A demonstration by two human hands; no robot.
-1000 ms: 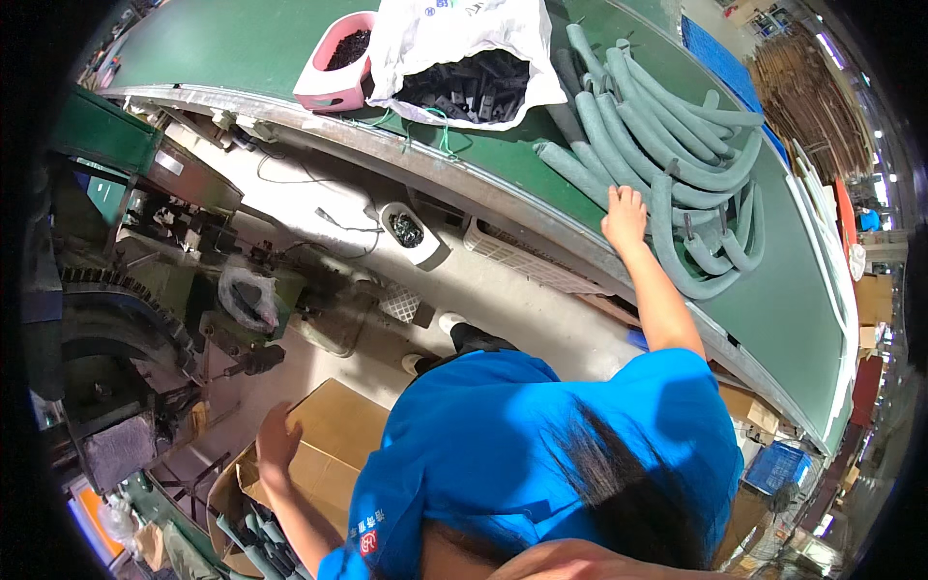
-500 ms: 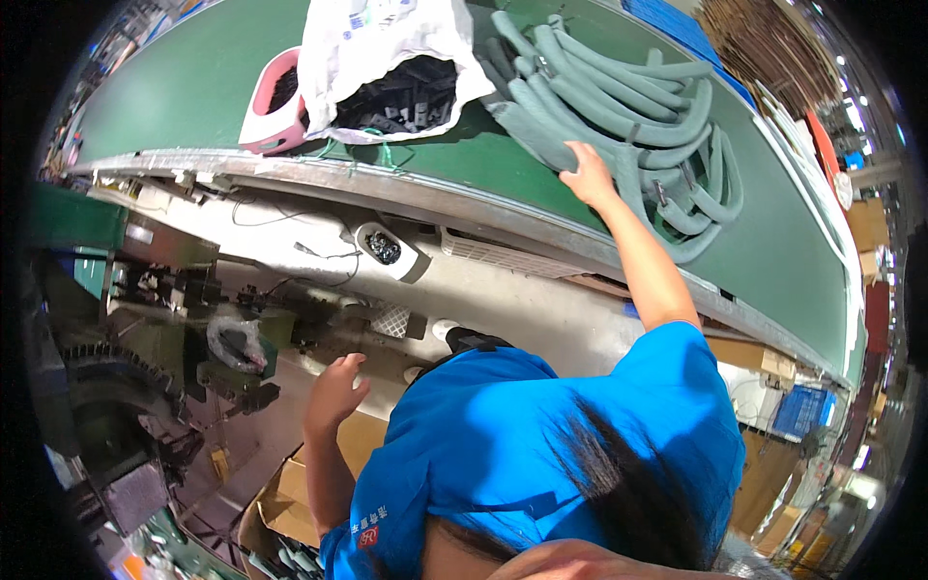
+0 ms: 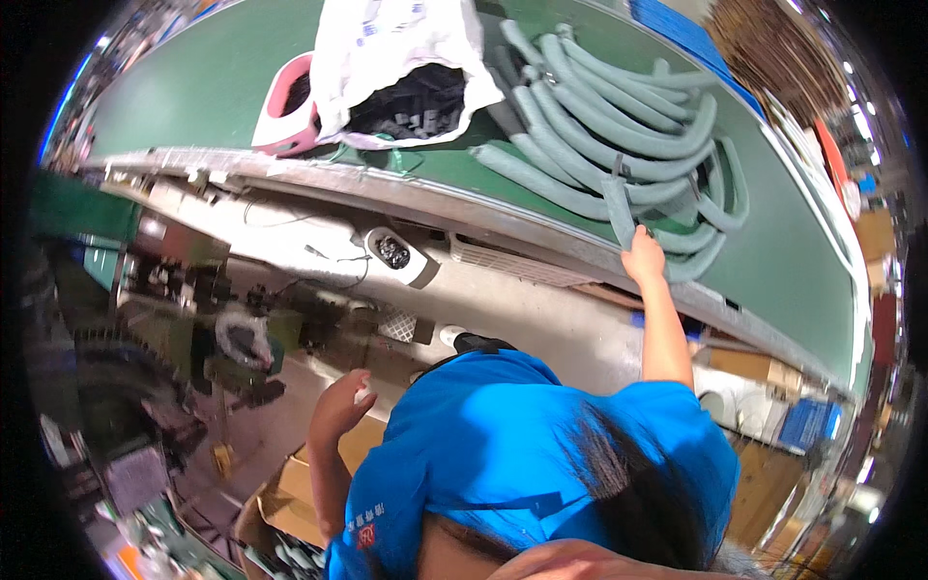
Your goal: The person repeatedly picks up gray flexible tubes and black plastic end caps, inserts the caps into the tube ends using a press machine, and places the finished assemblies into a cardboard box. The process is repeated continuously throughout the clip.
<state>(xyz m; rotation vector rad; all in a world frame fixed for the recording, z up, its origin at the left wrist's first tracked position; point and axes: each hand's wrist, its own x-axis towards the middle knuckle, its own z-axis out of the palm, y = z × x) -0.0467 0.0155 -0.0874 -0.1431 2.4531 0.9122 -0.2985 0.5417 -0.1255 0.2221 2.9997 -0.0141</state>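
Observation:
My right hand (image 3: 643, 257) is closed around the near end of a grey-green foam-like tube (image 3: 619, 211), at the front edge of the green table. Beyond it lies a heap of similar curved tubes (image 3: 619, 135), some with dark clips or fittings on them. My left hand (image 3: 340, 408) hangs low, away from the table, its fingers loosely bent and apart from the thumb. A small pale spot shows between them, and I cannot make out what it is.
On the green table (image 3: 213, 77) stand a white sack (image 3: 396, 39) of black parts and a pink-and-white container (image 3: 280, 121). A white container (image 3: 396, 253) sits below. Dark machinery (image 3: 116, 367) is at left, with a cardboard box (image 3: 290, 493) beside my left arm.
My right hand has moved right and nearer, and now grips a tube end turned toward me. The heap's front tubes have shifted. My left hand's fingers have curled more.

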